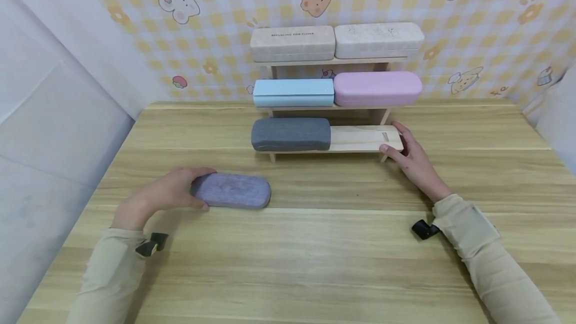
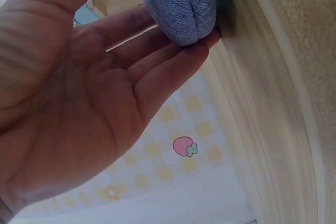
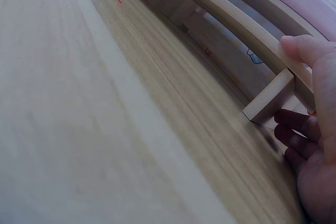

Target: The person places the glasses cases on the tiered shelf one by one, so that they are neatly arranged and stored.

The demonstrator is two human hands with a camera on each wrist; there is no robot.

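Note:
A purple-grey fabric glasses case (image 1: 234,190) lies on the table, and my left hand (image 1: 168,195) grips its left end between thumb and fingers. In the left wrist view, the fingertips touch the rounded end of the glasses case (image 2: 181,9). At the three-step wooden display rack (image 1: 355,137), my right hand (image 1: 416,164) holds the right end of the lowest step, thumb on top. The right wrist view shows the thumb on the step's edge and the other fingers close to the rack's leg (image 3: 270,95). A dark grey glasses case (image 1: 291,134) occupies that step's left half.
On the middle step sit a light blue case (image 1: 293,93) and a pink case (image 1: 378,88). The top step bears a beige case with lettering (image 1: 292,44) and a whitish patterned case (image 1: 379,40). Behind the wooden table (image 1: 315,264) hangs a yellow checked cloth (image 1: 234,9).

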